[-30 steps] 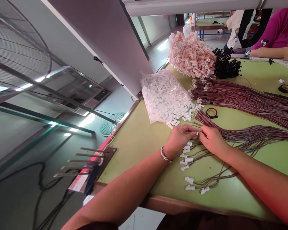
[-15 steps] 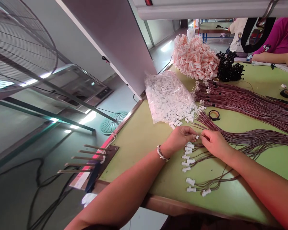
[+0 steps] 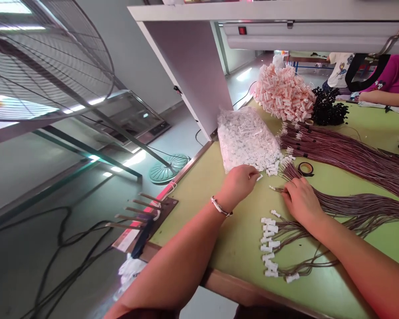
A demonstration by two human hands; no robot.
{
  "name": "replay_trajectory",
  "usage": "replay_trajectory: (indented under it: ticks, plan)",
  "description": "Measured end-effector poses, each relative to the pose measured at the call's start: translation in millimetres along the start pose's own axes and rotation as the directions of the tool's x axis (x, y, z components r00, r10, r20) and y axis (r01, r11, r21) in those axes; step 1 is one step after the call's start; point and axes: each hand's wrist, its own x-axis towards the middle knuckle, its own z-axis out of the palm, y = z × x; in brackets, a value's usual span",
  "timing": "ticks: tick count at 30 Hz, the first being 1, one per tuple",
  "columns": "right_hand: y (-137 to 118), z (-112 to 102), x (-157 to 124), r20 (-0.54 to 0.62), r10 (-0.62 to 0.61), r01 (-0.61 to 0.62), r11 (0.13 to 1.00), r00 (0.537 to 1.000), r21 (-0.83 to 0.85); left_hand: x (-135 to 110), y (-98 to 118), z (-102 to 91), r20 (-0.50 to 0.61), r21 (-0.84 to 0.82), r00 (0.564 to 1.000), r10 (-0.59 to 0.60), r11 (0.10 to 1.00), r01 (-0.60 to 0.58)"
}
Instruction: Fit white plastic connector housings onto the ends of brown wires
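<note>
My left hand point(image 3: 237, 185) is closed in a pinch on a small white plastic connector point(image 3: 259, 177), just below the spill of loose connectors at the mouth of a clear bag point(image 3: 244, 139). My right hand point(image 3: 301, 201) pinches the bare ends of brown wires point(image 3: 276, 189) pulled from the big loose bundle point(image 3: 359, 206). Below the hands lie several wires fitted with white connectors point(image 3: 269, 241) on the green table point(image 3: 199, 190).
A heap of pink-white parts point(image 3: 284, 93) and a black cluster point(image 3: 329, 108) sit at the back. More brown wire bundles point(image 3: 346, 153) and a tape roll point(image 3: 306, 169) lie right. Another person's arm point(image 3: 382, 97) rests far right. A fan point(image 3: 36, 66) stands left.
My hands have parted: the left reached up to the loose connectors by the bag, the right moved to fresh wire ends. The wire fitted earlier now lies with the finished ones. The camera tilted up.
</note>
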Motion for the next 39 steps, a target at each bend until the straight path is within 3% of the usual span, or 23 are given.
replay_trajectory:
  ticks: [5, 11, 15, 20, 26, 29, 34, 36, 39]
  plan:
    - [-6, -2, -2, 0.017, -0.023, 0.023, 1.0, 1.0, 0.003, 6, -5, 5.6, -0.058, 0.049, 0.998, -0.033, 0.998, 0.036]
    - [-8, 3, -2, 0.111, -0.026, 0.031, 0.998, 0.993, -0.048, 5, -2, 31.4, 0.038, 0.245, 0.996, 0.075, 0.966, -0.082]
    - [-11, 2, -6, 0.099, -0.076, 0.078, 0.997, 0.992, -0.025, 5, -1, 32.7, 0.054, 0.255, 0.994, 0.097, 0.961, -0.108]
    - [-5, 1, -6, 0.04, 0.052, -0.06, 0.974, 0.998, 0.217, 6, -1, 28.4, 0.07, 0.294, 0.993, 0.1, 0.949, -0.116]
    - [8, 6, -3, 0.059, 0.193, -0.189, 0.772, 0.979, 0.607, 7, -5, 27.8, 0.09, 0.256, 0.986, 0.138, 0.954, -0.157]
    - [9, 5, -5, 0.043, 0.15, -0.144, 0.768, 0.988, 0.624, 7, -9, 27.8, 0.051, 0.203, 0.992, 0.118, 0.971, -0.125]
    - [8, 1, -6, -0.136, 0.036, 0.06, 0.771, 0.99, 0.635, 6, -9, 28.5, 0.038, 0.168, 0.988, 0.151, 0.973, -0.156]
    - [9, 2, -5, -0.144, 0.042, 0.061, 0.765, 0.989, 0.642, 5, -7, 28.8, 0.025, 0.142, 0.984, 0.177, 0.974, -0.179]
    - [10, 4, -3, -0.1, 0.127, -0.032, 0.761, 0.987, 0.648, 5, -5, 29.9, 0.035, 0.11, 0.963, 0.268, 0.956, -0.271]
